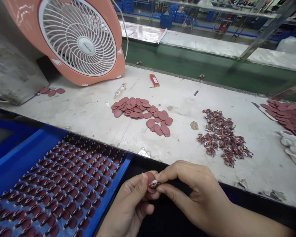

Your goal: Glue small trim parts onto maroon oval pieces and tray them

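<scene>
A long table with a scuffed white top [71, 128] runs across the view beyond both hands, and a round peach-pink electric fan with a white grille [81, 41] stands on it, far ahead of the left hand. A blue plastic tray [108, 200] lies just beside the left hand, toward the left, filled with rows of maroon tags with light cords [56, 197]. Ahead of the hands, a loose pile of flat oval maroon pieces [135, 108] lies on the table, and a heap of tangled maroon tags [223, 136] lies farther right, ahead of the right hand. An orange lighter [154, 80] lies beyond the pile. The left hand [129, 205] and right hand [194, 187] are both closed in a pinch on one small oval maroon piece [151, 182], held between them, just above the table's near edge.
</scene>
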Tool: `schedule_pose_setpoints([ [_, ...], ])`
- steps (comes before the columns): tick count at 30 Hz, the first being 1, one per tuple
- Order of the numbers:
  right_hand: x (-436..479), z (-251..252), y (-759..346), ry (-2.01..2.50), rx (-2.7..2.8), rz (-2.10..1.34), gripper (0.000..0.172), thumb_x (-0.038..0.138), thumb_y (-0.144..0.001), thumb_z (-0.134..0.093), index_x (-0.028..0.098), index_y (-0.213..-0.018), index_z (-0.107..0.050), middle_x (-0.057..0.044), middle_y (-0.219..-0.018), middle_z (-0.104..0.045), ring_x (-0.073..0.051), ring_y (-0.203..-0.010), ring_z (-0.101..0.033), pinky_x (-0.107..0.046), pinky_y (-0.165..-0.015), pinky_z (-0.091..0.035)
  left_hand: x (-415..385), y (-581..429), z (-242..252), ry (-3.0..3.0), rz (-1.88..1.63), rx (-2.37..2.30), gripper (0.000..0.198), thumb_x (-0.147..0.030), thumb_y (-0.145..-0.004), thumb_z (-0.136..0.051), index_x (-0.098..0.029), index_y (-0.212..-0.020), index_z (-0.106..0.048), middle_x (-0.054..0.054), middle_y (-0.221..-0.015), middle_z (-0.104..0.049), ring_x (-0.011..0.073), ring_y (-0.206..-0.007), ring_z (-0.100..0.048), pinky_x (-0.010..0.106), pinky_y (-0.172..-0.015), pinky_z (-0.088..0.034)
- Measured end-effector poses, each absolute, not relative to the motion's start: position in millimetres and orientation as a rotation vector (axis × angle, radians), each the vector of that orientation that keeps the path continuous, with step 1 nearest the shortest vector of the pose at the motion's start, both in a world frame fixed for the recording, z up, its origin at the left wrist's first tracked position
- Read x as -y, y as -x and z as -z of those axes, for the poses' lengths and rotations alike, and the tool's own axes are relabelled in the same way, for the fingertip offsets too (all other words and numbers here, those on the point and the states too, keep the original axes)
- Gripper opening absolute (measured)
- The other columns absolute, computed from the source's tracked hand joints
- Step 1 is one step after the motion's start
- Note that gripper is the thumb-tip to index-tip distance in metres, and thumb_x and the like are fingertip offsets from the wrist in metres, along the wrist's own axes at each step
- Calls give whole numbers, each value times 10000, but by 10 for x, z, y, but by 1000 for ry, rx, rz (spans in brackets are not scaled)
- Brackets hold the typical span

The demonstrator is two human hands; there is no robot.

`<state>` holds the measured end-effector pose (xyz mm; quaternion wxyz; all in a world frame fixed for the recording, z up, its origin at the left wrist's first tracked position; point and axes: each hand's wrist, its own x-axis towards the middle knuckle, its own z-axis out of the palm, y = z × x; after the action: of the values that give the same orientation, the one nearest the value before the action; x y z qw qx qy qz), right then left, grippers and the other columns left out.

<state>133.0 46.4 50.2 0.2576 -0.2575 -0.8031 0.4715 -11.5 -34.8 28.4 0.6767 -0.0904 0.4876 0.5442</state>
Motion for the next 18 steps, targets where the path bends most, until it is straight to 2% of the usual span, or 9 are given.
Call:
schedule_pose_setpoints([
  [18, -455, -495, -1283, 688, 2175, -1334, 123, 102, -888, -638, 205, -954, -645, 15, -837, -697, -122, -755, -661, -214, -709, -504, 402, 141, -255, 196, -1226, -1093, 333, -388, -536, -881, -157, -754, -779, -13, -600, -645, 60, -541, -590, 91, -419, -476],
])
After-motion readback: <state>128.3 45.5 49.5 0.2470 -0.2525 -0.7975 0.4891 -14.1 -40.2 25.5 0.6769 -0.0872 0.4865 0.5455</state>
